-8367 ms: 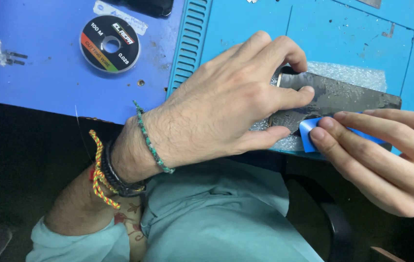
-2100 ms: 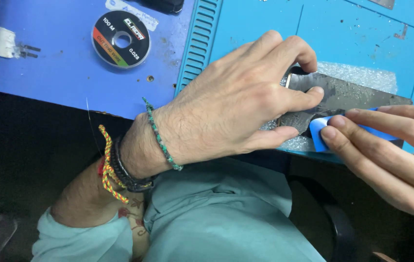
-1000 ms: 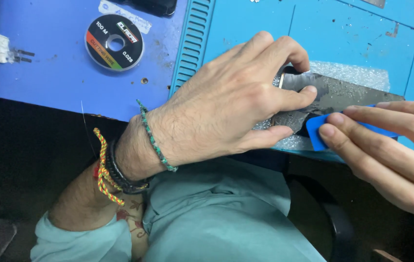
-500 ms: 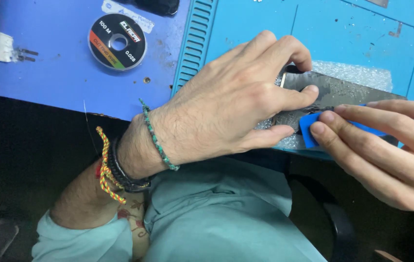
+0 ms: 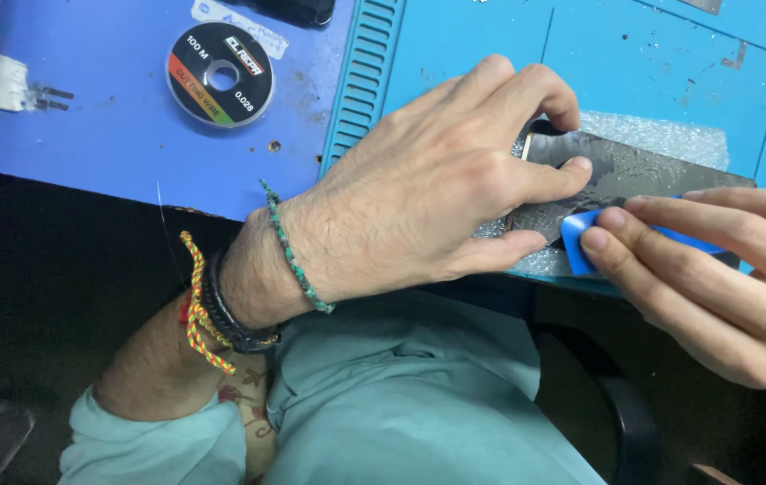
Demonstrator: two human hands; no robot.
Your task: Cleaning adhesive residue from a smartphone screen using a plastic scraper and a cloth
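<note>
Blue pick; dark mottled panel; teal mat.

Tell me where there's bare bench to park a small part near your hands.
Bare patches: the purple mat below the wire spool, and the blue work mat above the dark flat device. It is crowded where the left hand and right hand meet at the blue pick.
</note>
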